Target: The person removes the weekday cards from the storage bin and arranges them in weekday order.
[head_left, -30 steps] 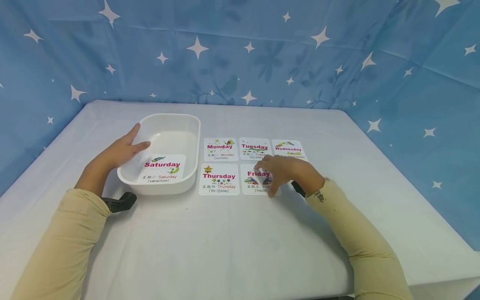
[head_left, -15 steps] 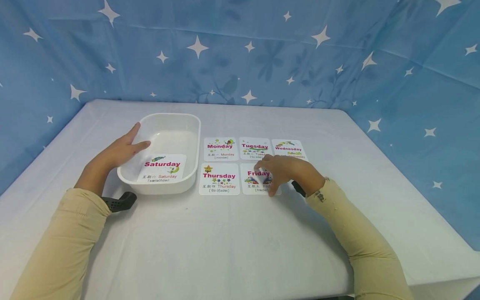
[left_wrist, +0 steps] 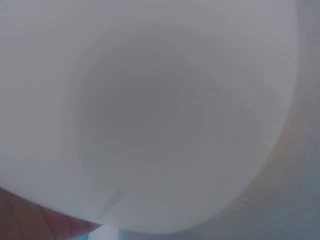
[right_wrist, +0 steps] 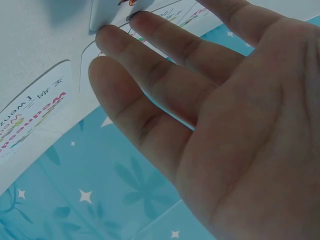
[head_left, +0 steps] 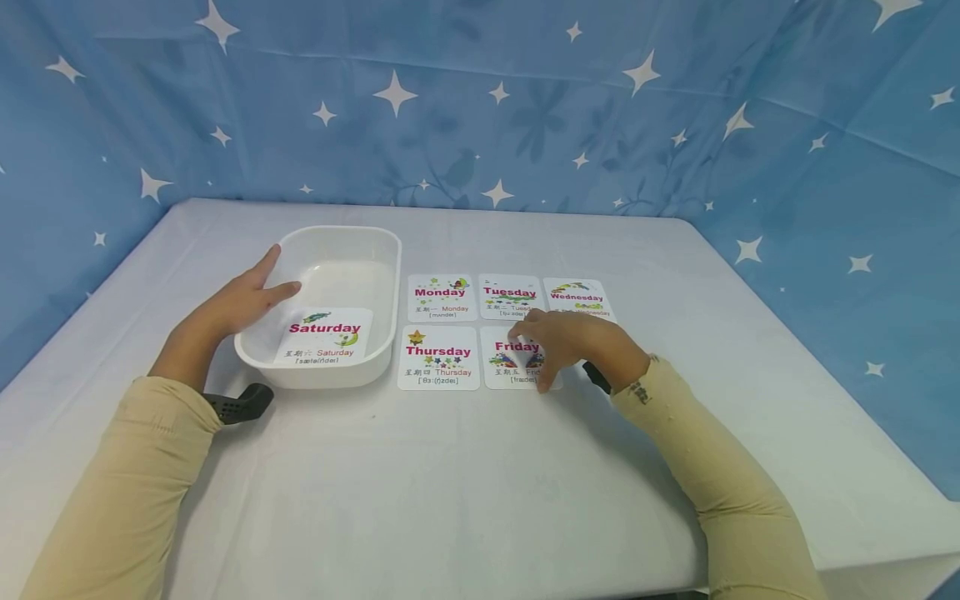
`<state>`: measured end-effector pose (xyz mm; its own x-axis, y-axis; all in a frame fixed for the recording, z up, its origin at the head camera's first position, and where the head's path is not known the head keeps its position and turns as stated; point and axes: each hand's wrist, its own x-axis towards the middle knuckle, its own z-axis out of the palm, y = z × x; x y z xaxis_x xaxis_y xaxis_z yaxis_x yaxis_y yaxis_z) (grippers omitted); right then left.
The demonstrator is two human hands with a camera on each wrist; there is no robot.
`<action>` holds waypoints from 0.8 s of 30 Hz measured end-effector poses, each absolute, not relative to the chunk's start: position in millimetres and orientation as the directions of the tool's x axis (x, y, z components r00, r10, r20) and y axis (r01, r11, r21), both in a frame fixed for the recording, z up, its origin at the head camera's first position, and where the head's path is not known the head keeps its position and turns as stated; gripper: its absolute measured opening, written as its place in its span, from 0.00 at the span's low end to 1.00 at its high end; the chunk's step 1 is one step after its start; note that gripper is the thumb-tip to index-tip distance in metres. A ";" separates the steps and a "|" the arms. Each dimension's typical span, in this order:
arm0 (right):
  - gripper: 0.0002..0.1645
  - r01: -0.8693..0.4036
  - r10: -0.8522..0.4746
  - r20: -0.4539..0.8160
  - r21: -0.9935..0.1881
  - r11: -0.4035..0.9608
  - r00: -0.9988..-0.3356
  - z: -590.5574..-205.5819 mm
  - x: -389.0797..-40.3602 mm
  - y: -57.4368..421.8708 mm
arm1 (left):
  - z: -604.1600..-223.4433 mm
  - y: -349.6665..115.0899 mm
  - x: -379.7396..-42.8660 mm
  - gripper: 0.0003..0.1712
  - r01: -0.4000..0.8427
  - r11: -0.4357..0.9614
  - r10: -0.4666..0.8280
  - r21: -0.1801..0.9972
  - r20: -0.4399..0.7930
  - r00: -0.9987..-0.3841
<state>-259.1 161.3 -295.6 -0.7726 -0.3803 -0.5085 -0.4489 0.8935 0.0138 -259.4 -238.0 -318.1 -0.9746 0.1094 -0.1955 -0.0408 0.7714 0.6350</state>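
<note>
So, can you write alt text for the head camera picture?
A person's right hand touches the Friday card on a white-covered table, while their left hand grips a white tub holding the Saturday card. The Thursday card lies beside Friday's, with Monday, Tuesday and Wednesday in a row behind.

Blue backdrop with white stars across the upper frame; white worktop; white tub at left; white Friday card with magenta lettering at centre; beige sleeve lower left.
</note>
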 end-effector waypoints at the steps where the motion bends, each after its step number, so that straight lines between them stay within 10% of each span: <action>1: 0.51 -0.448 -0.379 -0.509 0.015 0.894 -0.773 -295.7 -259.2 161.3 | -317.9 -237.9 -259.2 0.49 -0.040 0.772 0.110 0.635 -0.195 -0.975; 24: 0.51 -0.442 -0.375 -0.499 0.020 0.897 -0.781 -297.3 -259.8 161.4 | -316.4 -236.8 -257.6 0.49 -0.041 0.769 0.111 0.638 -0.198 -0.974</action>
